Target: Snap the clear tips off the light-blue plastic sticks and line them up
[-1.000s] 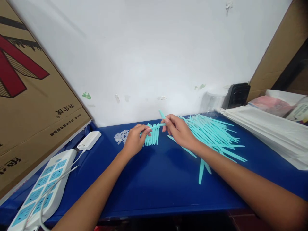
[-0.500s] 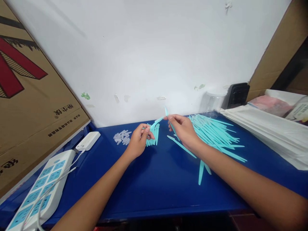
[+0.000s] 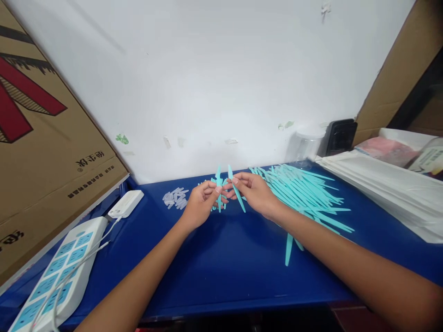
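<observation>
My left hand (image 3: 202, 201) pinches a slim turquoise eyebrow razor (image 3: 219, 191) between thumb and fingers, holding it nearly upright. Close beside it, my right hand (image 3: 254, 190) grips a second turquoise eyebrow razor (image 3: 239, 196) at a slant, its upper end leaning left. The fingertips of both hands come close together; whether they touch is unclear. Behind the left fingers lies a row of turquoise razors (image 3: 213, 181), mostly covered. A large pile of turquoise razors (image 3: 301, 186) spreads to the right, partly behind my right wrist. Small clear plastic pieces (image 3: 175, 198) lie left of my left hand.
A blue table (image 3: 207, 267) carries everything. On the left are a white power strip (image 3: 72, 267), a white adapter (image 3: 126, 204) and a cardboard box (image 3: 51, 138). A clear jar (image 3: 308, 145), black container (image 3: 341, 137) and white bags (image 3: 377, 184) stand right. A white wall rises behind.
My right hand has moved slightly left and down with its razor. The razor in my left hand has turned from slanted to nearly upright. A loose razor near my right hand no longer shows.
</observation>
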The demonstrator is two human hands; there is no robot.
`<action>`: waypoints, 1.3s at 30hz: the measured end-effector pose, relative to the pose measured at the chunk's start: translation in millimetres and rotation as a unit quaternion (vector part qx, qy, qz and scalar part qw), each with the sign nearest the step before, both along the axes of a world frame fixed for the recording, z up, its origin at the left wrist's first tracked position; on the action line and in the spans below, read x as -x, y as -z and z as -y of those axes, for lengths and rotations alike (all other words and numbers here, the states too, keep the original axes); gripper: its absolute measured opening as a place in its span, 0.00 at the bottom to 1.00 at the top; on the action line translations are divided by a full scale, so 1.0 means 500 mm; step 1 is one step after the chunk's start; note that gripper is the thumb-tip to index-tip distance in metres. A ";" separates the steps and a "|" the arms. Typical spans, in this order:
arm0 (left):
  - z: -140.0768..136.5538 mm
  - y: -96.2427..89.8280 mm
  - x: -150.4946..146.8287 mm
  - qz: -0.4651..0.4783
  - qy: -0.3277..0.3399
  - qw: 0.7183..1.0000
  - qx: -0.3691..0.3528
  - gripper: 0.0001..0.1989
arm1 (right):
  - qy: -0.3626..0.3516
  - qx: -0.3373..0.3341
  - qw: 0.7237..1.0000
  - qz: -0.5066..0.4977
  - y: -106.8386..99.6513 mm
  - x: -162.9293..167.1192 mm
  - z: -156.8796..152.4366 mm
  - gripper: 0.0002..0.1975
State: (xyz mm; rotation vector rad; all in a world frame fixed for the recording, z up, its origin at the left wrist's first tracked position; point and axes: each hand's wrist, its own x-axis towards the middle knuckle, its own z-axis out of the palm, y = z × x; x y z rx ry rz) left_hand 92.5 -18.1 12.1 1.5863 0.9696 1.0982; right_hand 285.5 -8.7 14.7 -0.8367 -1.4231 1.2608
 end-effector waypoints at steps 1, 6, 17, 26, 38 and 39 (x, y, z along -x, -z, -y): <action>0.001 0.000 0.000 -0.005 -0.008 1.000 -0.004 0.21 | -0.001 -0.001 1.000 0.003 0.000 0.000 0.001 0.17; 0.002 0.000 0.004 -0.002 -0.042 0.999 -0.024 0.20 | 0.004 -0.008 1.000 -0.001 0.000 -0.003 0.000 0.18; 0.000 0.001 0.005 -0.001 -0.040 0.999 -0.023 0.19 | 0.037 0.029 0.999 0.018 -0.005 -0.003 -0.001 0.13; -0.001 -0.001 0.007 -0.004 -0.038 0.999 -0.032 0.18 | 0.025 -0.031 0.996 0.078 -0.007 -0.006 0.007 0.25; 0.005 -0.001 0.005 0.008 -0.023 1.000 -0.003 0.19 | 0.047 0.006 0.999 -0.026 0.012 0.014 0.015 0.19; 0.005 -0.001 0.004 0.007 -0.021 1.000 -0.001 0.19 | 0.038 0.026 0.998 -0.044 0.013 0.016 0.018 0.19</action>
